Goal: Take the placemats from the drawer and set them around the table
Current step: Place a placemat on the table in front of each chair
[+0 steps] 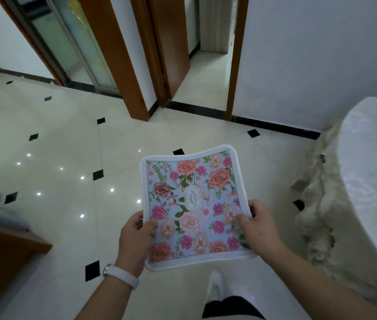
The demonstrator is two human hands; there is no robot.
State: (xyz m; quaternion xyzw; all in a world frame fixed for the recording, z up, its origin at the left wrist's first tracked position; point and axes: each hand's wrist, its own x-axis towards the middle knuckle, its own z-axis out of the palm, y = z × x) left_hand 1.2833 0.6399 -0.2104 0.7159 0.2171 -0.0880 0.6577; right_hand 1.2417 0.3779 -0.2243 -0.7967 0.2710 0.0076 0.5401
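1. A floral placemat (192, 204) with a white border is held flat in the air over the tiled floor (67, 158), in front of the person.
2. The left hand (134, 236) is clamped on the mat's near left edge, thumb on top, fingers underneath.
3. The right hand (257, 224) grips the near right edge the same way, thumb pressed on the printed face.
4. It may be more than one mat stacked; the edges are too blurred to tell.
5. A white wristband (122, 276) sits on the left wrist.
6. The table (372, 181), covered in a white cloth with a fringe, curves along the right side, near the mat but apart from it.
7. A wooden cabinet (0, 257) corner shows at lower left.
8. An open door (171, 45) stands ahead.
9. One foot (215, 285) is below the mat.
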